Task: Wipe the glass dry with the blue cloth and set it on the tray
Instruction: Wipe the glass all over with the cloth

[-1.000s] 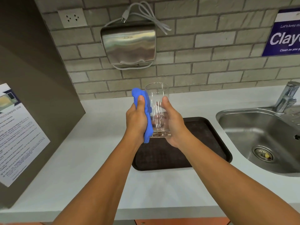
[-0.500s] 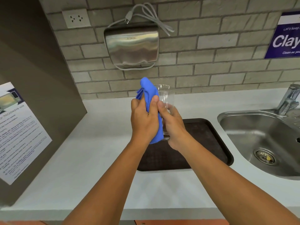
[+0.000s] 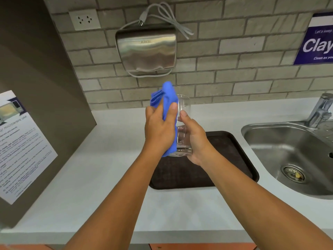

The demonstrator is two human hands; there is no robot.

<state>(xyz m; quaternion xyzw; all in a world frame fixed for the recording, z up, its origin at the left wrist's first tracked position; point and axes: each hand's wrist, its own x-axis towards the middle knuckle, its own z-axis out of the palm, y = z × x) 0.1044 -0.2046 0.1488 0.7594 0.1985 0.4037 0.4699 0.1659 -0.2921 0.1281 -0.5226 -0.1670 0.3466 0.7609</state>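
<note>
A clear drinking glass (image 3: 183, 138) is held upright in the air above the near-left part of a dark brown tray (image 3: 232, 156) on the white counter. My right hand (image 3: 195, 139) grips the glass from its right side, thumb up along the wall. My left hand (image 3: 159, 130) presses a blue cloth (image 3: 168, 98) against the glass's left side; the cloth covers that side from above the rim down to the base. The tray has nothing on it.
A steel sink (image 3: 288, 156) with a tap (image 3: 320, 112) lies right of the tray. A brown cabinet side with a paper notice (image 3: 19, 145) stands on the left. A steel wall unit (image 3: 146, 51) and a socket (image 3: 84, 19) hang on the brick wall.
My left hand has slid the blue cloth up and round the glass's left side, so the cloth now reaches above the rim. The glass stays held over the tray.
</note>
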